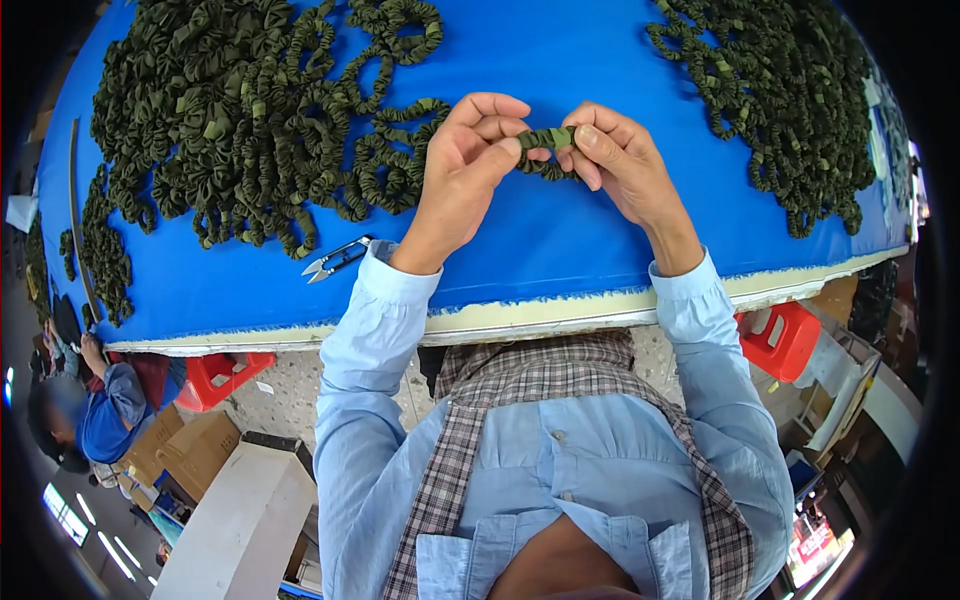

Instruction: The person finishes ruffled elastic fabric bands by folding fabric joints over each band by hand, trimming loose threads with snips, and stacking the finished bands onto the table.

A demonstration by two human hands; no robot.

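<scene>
Light blue shirt and plaid apron straps sit nearest the camera. Beyond them, a bright blue cloth covers the table, with heaps of dark green scrunchies at left and right. Small thread snips lie by the left cuff. Red stools stand below the table edge; another person is at far left, near cardboard boxes. Both hands are slightly apart, above the cloth, joined by one scrunchie: the left hand pinches one end, fingers loosely curled, and the right hand pinches the other between thumb and fingers.
</scene>
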